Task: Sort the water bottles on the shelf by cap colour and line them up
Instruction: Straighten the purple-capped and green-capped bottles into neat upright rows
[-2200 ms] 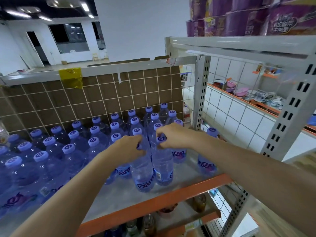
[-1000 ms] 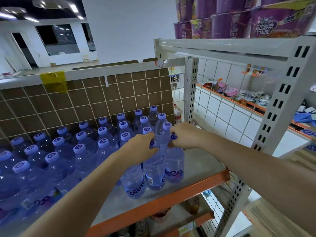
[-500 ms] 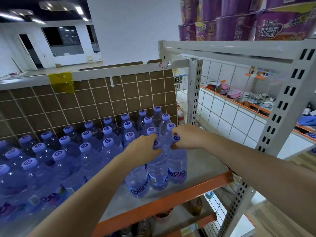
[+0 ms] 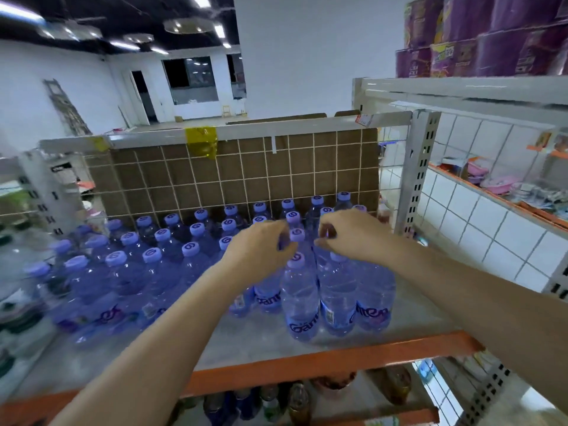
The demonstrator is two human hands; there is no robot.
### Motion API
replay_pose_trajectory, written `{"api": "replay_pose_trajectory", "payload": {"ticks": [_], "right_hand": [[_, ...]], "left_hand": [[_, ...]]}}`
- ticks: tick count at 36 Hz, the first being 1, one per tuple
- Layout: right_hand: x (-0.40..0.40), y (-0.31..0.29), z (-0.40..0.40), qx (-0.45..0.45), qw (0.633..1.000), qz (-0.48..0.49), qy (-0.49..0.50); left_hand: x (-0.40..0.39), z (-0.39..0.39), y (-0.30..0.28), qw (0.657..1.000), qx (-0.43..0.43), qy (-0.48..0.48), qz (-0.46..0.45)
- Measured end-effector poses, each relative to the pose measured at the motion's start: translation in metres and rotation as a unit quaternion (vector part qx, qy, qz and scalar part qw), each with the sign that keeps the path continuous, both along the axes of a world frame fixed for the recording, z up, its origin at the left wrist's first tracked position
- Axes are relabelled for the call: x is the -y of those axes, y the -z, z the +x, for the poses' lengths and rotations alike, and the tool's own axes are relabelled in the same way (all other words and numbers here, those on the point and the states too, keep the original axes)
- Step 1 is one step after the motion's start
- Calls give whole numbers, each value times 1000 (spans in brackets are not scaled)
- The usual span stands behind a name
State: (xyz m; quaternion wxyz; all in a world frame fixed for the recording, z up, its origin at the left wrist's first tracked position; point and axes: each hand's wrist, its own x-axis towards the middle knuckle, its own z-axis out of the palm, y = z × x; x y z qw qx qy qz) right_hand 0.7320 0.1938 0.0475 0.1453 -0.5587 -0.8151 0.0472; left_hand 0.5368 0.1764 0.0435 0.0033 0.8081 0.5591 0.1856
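Both hands lifted higher, left hand (image 4: 261,245) fingers curled on bottle cap (image 4: 284,239), right hand (image 4: 350,233) likewise

The scene is evenly lit by ceiling lights (image 4: 187,24) seen in the upper left of the frame. Straight lines are bowed by wide-angle distortion toward the edges, and the left border is smeared, possibly by motion blur.
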Motion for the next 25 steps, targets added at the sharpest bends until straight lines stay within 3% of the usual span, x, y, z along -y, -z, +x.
{"api": "replay_pose_trajectory", "payload": {"ticks": [12,25], "right_hand": [[10,2,-110,-21,999,-6,-32],[45,6,-249,-13,1000,16,-19]], "left_hand": [[39,-132,3,993,-3,-116,-13],[78,-274,3,992,5,-122,-33]]}}
